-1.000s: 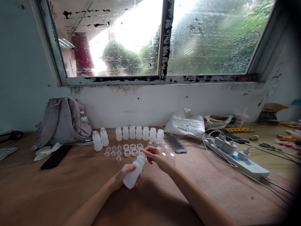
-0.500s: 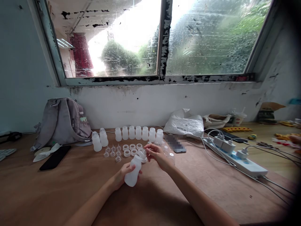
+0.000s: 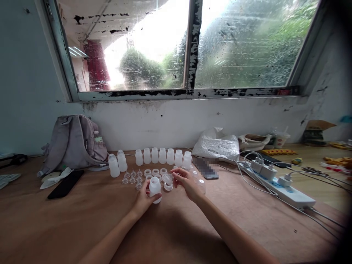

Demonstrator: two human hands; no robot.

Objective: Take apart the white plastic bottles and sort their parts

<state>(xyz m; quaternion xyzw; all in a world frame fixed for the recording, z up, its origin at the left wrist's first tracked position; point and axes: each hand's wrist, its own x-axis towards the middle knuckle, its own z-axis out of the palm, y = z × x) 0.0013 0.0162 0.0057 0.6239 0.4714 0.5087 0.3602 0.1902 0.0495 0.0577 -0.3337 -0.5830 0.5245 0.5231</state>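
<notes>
My left hand (image 3: pixel 145 198) is wrapped round a frosted white baby bottle (image 3: pixel 155 190), which is upright with its mouth uncovered. To the right, the fingertips of my right hand (image 3: pixel 184 180) pinch the edge of a clear cap (image 3: pixel 166 179). Just below that cap is a white ring (image 3: pixel 168 187); whether they touch I cannot tell. Behind my hands are several white collar rings (image 3: pixel 147 172) and, to their left, several clear bottle teats (image 3: pixel 132 179). Clear domed covers (image 3: pixel 202 186) lie partly hidden behind my right wrist.
A row of frosted bottles (image 3: pixel 154 155) stands along the wall, with two capped bottles (image 3: pixel 113 165) to the left. A black phone (image 3: pixel 66 184) lies before a grey backpack (image 3: pixel 74 141). Rightward are another phone (image 3: pixel 211 175), a silver bag (image 3: pixel 217 146) and a power strip (image 3: pixel 291 194) with cables.
My left hand has turned the bottle from tilted to upright and moved it slightly away from me. The bottle's mouth and the clear cap are now apart. My right hand has barely moved.
</notes>
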